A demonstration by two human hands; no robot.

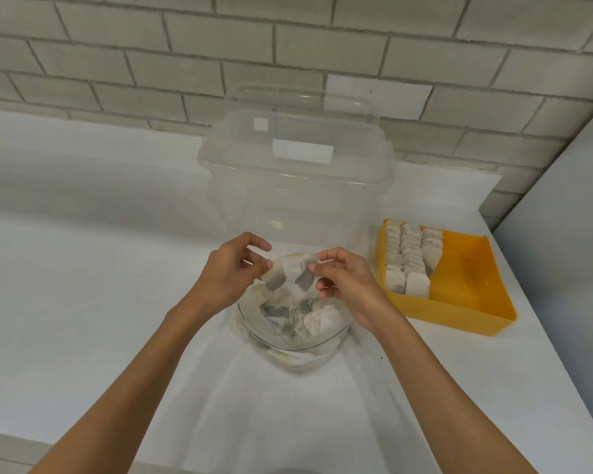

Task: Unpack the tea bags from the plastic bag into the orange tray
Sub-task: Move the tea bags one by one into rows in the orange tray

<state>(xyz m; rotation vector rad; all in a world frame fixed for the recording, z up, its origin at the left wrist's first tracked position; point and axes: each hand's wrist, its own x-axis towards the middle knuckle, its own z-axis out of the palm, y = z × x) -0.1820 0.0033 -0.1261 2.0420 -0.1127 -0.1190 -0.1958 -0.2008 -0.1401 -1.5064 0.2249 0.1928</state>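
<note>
Left hand: fingers curled, thumb and fingertips pinching the upper edge of the first tea bag. The bag hangs just above the mouth of the plastic bag. The index finger is raised and slightly extended above the pinch.

Right hand: fingers curled narrow, thumb and fingertips pinching the second tea bag at its right edge. The two held bags hang side by side, close together; whether they touch cannot be told.

Plastic bag: clear, mouth open upward, on the counter directly beneath both hands. The loose tea bags lie in a heap inside it.

Orange tray: to the right of the plastic bag, apart from it. The packed tea bags stand upright in three rows against its left wall. The right portion of the tray floor is bare.

Clear container: tall, transparent, lidded, standing just behind the plastic bag.

Surface and room: white counter; a pale brick wall along the far side; a grey panel at the far right.
</note>
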